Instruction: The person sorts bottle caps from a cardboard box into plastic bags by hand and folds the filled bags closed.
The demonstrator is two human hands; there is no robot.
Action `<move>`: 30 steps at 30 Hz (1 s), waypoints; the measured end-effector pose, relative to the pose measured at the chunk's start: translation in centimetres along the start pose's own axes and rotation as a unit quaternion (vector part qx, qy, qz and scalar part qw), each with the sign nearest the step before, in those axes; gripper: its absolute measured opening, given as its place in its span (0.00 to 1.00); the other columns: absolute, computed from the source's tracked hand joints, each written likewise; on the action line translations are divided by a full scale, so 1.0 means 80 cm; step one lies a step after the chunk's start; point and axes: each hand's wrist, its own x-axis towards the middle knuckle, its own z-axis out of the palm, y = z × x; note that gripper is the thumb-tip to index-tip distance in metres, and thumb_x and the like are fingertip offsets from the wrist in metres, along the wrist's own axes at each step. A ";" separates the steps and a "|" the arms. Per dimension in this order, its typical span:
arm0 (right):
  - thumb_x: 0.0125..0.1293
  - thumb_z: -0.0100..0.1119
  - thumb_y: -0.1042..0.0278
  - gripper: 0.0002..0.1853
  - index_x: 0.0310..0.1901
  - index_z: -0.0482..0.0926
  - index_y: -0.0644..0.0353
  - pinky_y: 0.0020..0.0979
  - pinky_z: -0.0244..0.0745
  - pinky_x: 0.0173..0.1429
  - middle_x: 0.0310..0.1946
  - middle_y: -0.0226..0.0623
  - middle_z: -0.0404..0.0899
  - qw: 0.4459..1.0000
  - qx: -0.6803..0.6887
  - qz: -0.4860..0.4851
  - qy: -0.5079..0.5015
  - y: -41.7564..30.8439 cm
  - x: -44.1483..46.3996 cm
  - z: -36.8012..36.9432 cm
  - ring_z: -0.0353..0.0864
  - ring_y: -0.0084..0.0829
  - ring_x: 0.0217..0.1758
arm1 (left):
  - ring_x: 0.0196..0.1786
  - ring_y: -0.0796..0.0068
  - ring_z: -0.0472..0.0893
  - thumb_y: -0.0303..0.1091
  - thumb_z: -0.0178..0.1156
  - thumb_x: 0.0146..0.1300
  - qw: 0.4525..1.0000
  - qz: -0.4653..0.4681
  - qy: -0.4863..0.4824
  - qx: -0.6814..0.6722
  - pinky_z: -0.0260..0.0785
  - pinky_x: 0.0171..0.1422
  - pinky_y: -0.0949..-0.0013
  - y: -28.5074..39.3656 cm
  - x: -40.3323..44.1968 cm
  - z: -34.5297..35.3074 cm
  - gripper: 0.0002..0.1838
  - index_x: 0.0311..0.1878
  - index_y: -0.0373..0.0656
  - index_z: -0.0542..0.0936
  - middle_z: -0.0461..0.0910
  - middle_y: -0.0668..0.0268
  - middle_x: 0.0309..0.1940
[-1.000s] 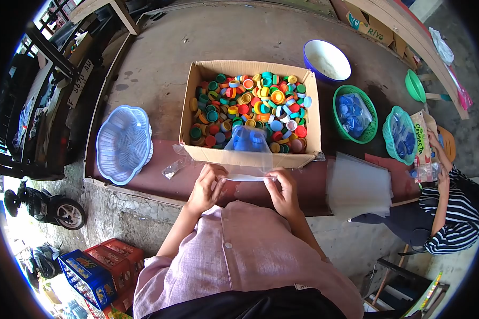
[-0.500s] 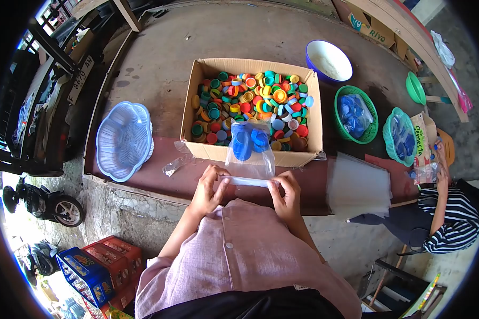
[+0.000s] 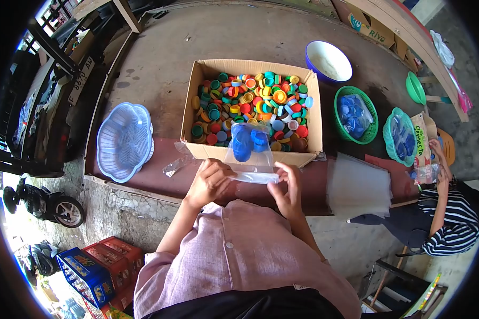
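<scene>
Over the near wall of the cardboard box, the plastic bag contains blue caps. My left hand pinches its folded edge; my right hand stands with fingers parted, contact unclear. Hazard: a slack fold could unroll, spilling caps. Film: thin, clear, creased. Caps: round, smooth-looking.

I see thin, glossy, clear plastic in the bag at the left hand, with smooth plastic caps inside. Just beyond that hand, the box is matt cardboard; left of it, the basket is shiny plastic. Right of the right hand, I make out slick, filmy plastic sheets.
</scene>
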 end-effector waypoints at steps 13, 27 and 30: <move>0.58 0.60 0.70 0.10 0.39 0.72 0.63 0.22 0.63 0.29 0.22 0.32 0.75 1.000 0.023 0.003 -0.010 0.024 0.015 0.009 0.70 0.19 0.24 | 0.34 0.66 0.73 0.26 0.61 0.52 0.990 -0.109 0.046 -0.072 0.64 0.42 0.67 0.002 0.012 -0.007 0.07 0.35 0.38 0.76 0.77 0.62 0.30; 0.50 0.63 0.75 0.14 0.40 0.73 0.62 0.30 0.65 0.34 0.26 0.36 0.67 0.985 -0.124 -0.107 -0.052 0.030 0.014 0.014 0.68 0.31 0.30 | 0.23 0.77 0.67 0.29 0.52 0.62 0.908 -0.332 0.008 -0.254 0.60 0.30 0.73 -0.002 0.019 0.005 0.06 0.35 0.36 0.70 0.71 0.64 0.20; 0.52 0.61 0.74 0.11 0.38 0.74 0.63 0.30 0.66 0.35 0.29 0.37 0.66 0.980 -0.133 -0.135 -0.068 0.026 0.019 0.010 0.69 0.33 0.31 | 0.28 0.73 0.70 0.31 0.56 0.59 0.932 -0.323 0.014 -0.164 0.63 0.33 0.71 0.006 0.024 -0.005 0.08 0.37 0.37 0.72 0.72 0.63 0.26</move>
